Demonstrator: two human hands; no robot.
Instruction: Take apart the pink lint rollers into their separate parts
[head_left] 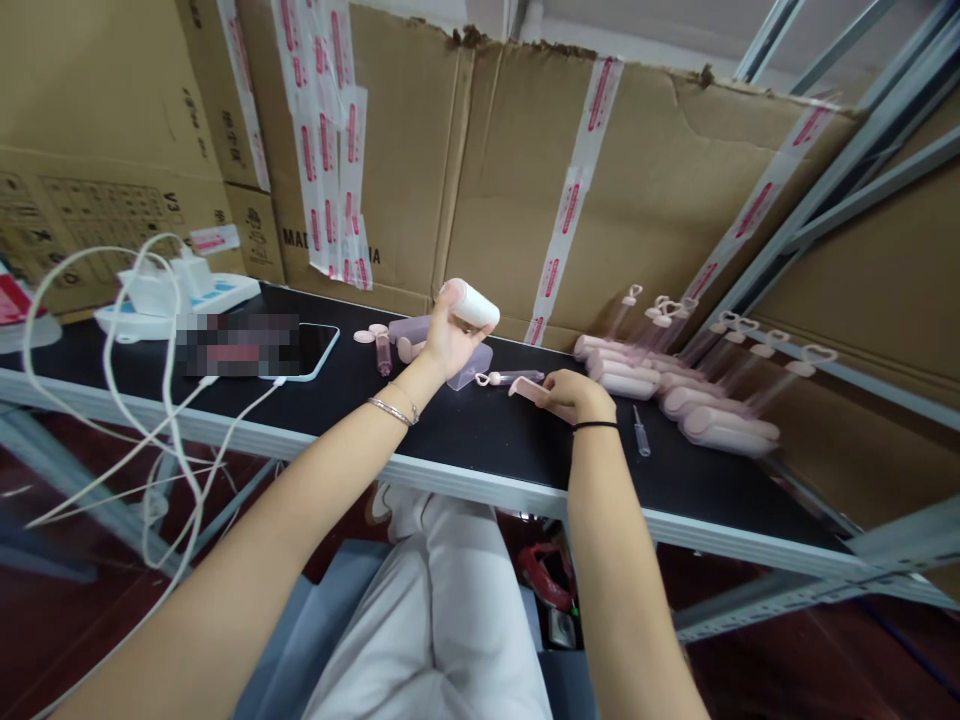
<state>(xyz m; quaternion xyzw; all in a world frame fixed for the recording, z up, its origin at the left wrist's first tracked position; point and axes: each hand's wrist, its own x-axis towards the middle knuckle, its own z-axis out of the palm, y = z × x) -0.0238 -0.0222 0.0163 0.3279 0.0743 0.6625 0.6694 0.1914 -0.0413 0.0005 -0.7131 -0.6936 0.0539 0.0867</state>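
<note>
Two holds I've got: my left hand (453, 342) clasps a white cylinder (477, 305), right hand (577, 393) pinches a pink curved shell (530, 390).

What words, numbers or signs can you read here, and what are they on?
"V3": sideways on the left cardboard box.
"MA", then a gap covered by tape, then "A": on the cardboard sheet behind the table.
Too blurred to read: red print on the white tape.
Too small: other black marks on the left box.
Unreadable: the blurred-out patch by the phone.
</note>
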